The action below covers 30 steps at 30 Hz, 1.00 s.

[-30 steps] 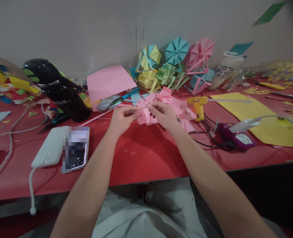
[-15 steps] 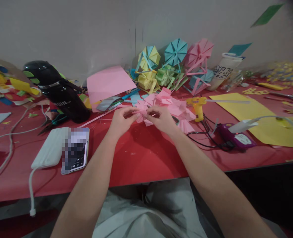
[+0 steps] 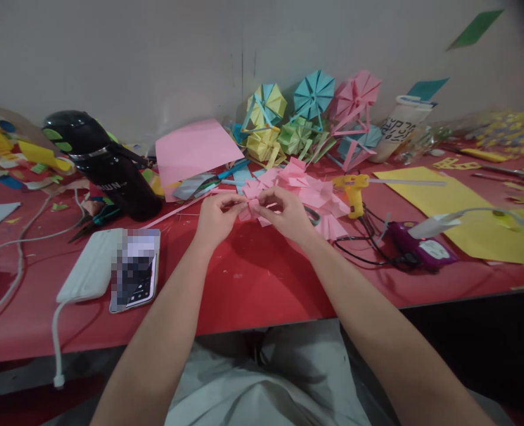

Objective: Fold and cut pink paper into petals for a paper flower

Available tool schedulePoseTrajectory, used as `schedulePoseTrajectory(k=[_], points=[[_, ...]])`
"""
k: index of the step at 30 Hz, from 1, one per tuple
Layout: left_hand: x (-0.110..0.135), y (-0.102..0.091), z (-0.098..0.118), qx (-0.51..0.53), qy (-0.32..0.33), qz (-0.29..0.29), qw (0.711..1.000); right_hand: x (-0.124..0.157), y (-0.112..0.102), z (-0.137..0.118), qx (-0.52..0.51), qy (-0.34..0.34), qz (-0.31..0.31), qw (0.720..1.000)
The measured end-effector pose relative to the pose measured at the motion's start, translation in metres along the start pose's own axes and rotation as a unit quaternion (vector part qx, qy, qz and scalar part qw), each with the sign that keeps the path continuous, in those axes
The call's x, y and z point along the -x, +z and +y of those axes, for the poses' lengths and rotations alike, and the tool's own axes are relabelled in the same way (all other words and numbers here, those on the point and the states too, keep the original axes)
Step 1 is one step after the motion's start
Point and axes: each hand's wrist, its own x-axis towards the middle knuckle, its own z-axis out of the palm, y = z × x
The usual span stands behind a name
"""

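Between my fingertips is a small folded piece of pink paper [image 3: 254, 204], raised a little off the red table. My left hand [image 3: 220, 216] pinches it from the left with thumb and forefinger. From the other side my right hand [image 3: 286, 214] pinches its right edge. A heap of folded pink paper pieces [image 3: 313, 192] lies just behind and to the right of my hands. Part of the held piece is covered by my fingers, and it blends into the heap behind it.
A yellow glue gun [image 3: 354, 192] and a purple power strip [image 3: 424, 245] with cables lie to the right, by yellow paper [image 3: 488, 236]. Folded paper models [image 3: 314, 94] lean on the wall. At left are a black bottle [image 3: 111, 168], a phone [image 3: 135, 272] and a white power bank [image 3: 91, 266].
My fingers have shifted slightly on the pink paper, and the piece between them is turned, showing a smaller folded face. My right hand has moved slightly left.
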Motion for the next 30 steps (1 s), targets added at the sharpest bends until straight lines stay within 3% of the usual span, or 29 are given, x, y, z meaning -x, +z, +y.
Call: schedulePoseTrajectory(k=[8,30], points=[[0.0009,0.0022,0.0013,-0.008,0.017,-0.027,0.999,0.0010,-0.0025,-0.0006,0.040,-0.020,-0.001,0.999],[0.0014,0.0051,-0.0003,0.026,0.027,-0.026,0.999,-0.0015,-0.0051,-0.0018,-0.008,-0.015,-0.001,1.000]])
